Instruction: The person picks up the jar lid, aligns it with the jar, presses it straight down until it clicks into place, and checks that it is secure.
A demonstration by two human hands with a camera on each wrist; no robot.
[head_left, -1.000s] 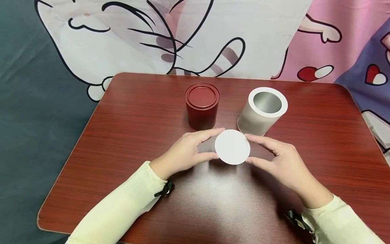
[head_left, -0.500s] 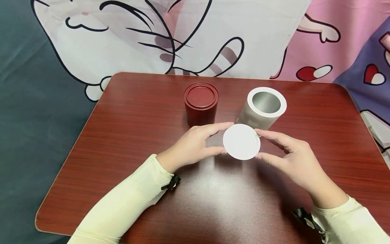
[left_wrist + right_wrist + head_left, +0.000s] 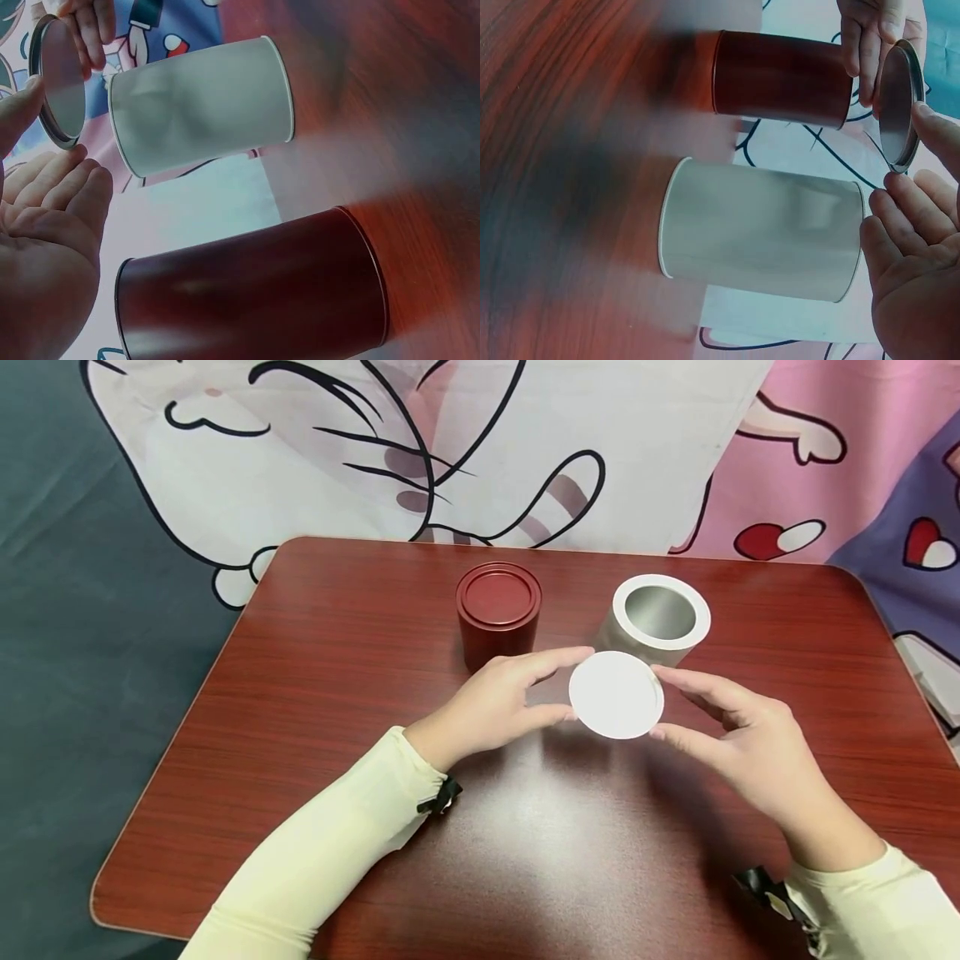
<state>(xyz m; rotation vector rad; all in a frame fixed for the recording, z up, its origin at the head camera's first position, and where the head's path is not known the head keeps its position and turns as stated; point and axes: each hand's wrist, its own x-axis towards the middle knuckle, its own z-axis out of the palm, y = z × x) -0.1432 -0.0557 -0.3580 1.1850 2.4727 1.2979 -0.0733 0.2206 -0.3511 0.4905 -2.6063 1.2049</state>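
Note:
Between both hands a round white lid [image 3: 617, 695] is held up off the table, its metallic underside visible in the wrist views. My left hand [image 3: 506, 703] pinches its left edge between thumb and fingers. On the opposite edge, my right hand [image 3: 750, 747] grips it the same way. Just behind the lid stands an uncovered white can [image 3: 662, 614], partly hidden by it in the head view. A dark red can [image 3: 498, 610] with its lid on stands to the left, behind my left hand. In the right wrist view the lid [image 3: 897, 109] is beyond the white can's open end.
Everything stands on a reddish-brown wooden table [image 3: 300, 652] with rounded corners. Behind its far edge hangs a cloth [image 3: 637, 410] printed with cartoon cats. A dark green surface [image 3: 75, 693] lies to the left.
Both hands have carried the lid to the right and away from me, closer to the white can. The two cans have stayed in place.

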